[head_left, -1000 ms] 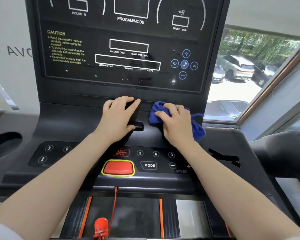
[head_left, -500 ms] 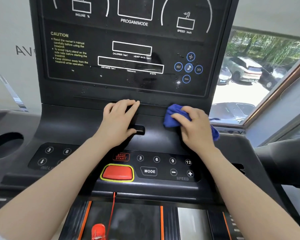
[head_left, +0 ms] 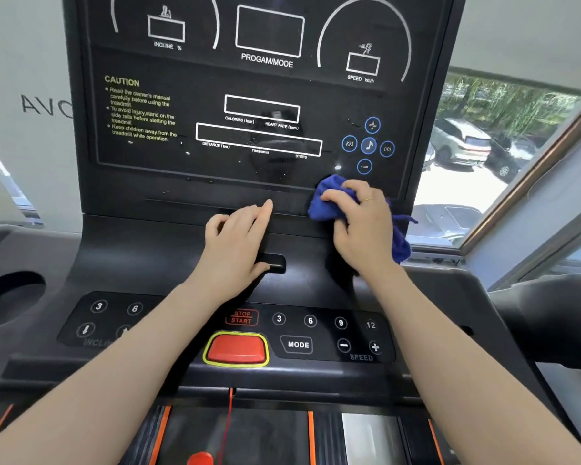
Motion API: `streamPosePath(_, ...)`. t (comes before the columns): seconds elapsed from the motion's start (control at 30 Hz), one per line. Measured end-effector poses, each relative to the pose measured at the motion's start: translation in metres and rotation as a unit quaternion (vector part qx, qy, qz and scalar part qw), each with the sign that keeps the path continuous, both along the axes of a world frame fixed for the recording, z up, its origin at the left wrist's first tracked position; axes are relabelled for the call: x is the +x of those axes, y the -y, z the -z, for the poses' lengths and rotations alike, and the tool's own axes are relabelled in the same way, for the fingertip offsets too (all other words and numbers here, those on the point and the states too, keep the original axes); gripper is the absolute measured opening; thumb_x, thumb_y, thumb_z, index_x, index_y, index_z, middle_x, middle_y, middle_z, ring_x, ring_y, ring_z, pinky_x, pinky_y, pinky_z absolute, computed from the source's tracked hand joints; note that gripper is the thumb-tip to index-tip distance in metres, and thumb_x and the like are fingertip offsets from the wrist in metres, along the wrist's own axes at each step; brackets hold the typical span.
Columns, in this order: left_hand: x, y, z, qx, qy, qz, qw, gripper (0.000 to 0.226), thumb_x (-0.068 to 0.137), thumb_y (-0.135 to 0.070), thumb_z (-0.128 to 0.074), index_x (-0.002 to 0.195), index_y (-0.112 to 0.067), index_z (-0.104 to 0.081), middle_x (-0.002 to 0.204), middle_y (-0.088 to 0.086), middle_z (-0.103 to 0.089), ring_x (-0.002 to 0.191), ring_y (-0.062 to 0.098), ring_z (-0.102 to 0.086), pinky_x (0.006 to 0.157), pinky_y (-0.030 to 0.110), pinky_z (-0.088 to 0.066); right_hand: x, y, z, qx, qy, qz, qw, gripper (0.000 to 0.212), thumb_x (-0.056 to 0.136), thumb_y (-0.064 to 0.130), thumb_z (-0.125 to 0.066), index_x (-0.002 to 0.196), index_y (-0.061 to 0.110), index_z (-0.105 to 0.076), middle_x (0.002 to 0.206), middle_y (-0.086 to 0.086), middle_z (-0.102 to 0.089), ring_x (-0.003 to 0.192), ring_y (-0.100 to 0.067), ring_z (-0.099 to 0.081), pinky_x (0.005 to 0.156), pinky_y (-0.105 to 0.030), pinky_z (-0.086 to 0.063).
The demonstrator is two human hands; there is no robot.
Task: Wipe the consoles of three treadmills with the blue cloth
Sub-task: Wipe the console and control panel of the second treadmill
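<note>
head view: the right hand (head_left: 363, 226) holds the blue cloth (head_left: 329, 203) bunched under curled fingers and presses it against the lower right edge of the display panel (head_left: 259, 105) of the treadmill console (head_left: 148, 250), just below the round media buttons (head_left: 368, 146). a tail of the cloth hangs out past the wrist on the right. the left hand (head_left: 235, 243) holds nothing; it rests flat, fingers straight and together, on the ledge under the panel, thumb touching a small dark slot (head_left: 275, 263).

as a judgement, the wiping of this console is under way but not finished: pale specks and smears show on the glossy panel near the lower middle and beside the minus button, and the cloth sits at one corner only. the button strip (head_left: 299, 333) with the red stop key (head_left: 237, 349) lies below both hands, apart from the cloth. whether it has been wiped cannot be told.

only one treadmill is in view, so which of the three this is, and how many remain, cannot be read here. the top of the panel is cut off by the frame, the cup holder (head_left: 7, 297) is clipped at the left edge, and the part of the console under the cloth and the hands is hidden. some of the marks on the panel may perhaps be reflections, not dirt.
</note>
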State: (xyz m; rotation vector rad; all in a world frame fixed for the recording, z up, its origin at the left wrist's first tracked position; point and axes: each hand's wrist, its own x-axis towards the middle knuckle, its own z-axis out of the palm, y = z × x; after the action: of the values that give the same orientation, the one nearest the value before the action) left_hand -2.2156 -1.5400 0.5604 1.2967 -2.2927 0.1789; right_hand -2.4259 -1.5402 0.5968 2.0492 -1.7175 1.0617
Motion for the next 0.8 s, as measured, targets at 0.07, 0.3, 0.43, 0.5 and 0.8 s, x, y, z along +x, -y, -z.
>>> streamPosePath(0.07,0.001,0.000,0.001,0.001,-0.003,-0.005,1.000,0.105,0.054,-0.029,-0.088,0.141,-0.004,-0.035,0.124,0.009,-0.054,0.117,0.026,-0.051,0.093,0.042,-0.032,0.012,0.002,-0.001,0.002,-0.017,-0.004,1.000,0.042,0.063,0.004,-0.049,0.098,0.016,-0.068,0.108,-0.008,-0.061,0.086,-0.034,-0.053,0.069,-0.035,-0.042)
streamPosePath(0.3,0.023,0.003,-0.010,0.041,-0.062,0.035,0.997,0.076,0.082,-0.023,-0.065,0.146,-0.013,-0.025,0.138,0.004,-0.044,0.132,0.017,-0.035,0.109,0.033,-0.010,0.072,0.015,-0.001,0.011,-0.076,-0.058,0.995,0.046,0.066,0.015,-0.038,0.103,0.018,-0.066,0.107,-0.009,-0.061,0.084,-0.030,-0.053,0.068,-0.034,-0.041)
streamPosePath(0.43,0.071,0.007,-0.012,-0.041,-0.068,-0.004,0.997,0.052,0.078,-0.027,-0.044,0.127,-0.010,-0.045,0.114,0.009,-0.058,0.107,0.016,-0.042,0.091,0.034,-0.022,0.116,0.027,-0.001,0.013,-0.085,-0.100,0.991,0.045,0.070,0.015,-0.038,0.106,0.017,-0.066,0.107,-0.011,-0.060,0.080,-0.030,-0.053,0.066,-0.036,-0.041)
streamPosePath(0.5,0.087,0.008,-0.012,-0.053,-0.093,-0.020,0.994,0.052,0.077,-0.029,-0.043,0.125,-0.009,-0.048,0.112,0.012,-0.057,0.104,0.018,-0.041,0.089,0.035,-0.023,0.136,0.031,0.000,0.011,-0.090,-0.113,0.989,0.045,0.071,0.016,-0.038,0.107,0.016,-0.066,0.109,-0.013,-0.060,0.080,-0.031,-0.053,0.067,-0.037,-0.041)
streamPosePath(0.8,0.134,0.036,-0.026,-0.055,-0.175,-0.138,0.973,0.054,0.085,0.002,-0.049,0.137,-0.004,-0.038,0.151,0.017,-0.025,0.137,0.033,-0.024,0.102,0.054,-0.025,0.188,0.042,-0.003,0.027,-0.099,-0.143,0.984,0.050,0.069,0.018,-0.036,0.107,0.016,-0.067,0.108,-0.015,-0.061,0.079,-0.034,-0.054,0.065,-0.038,-0.043)
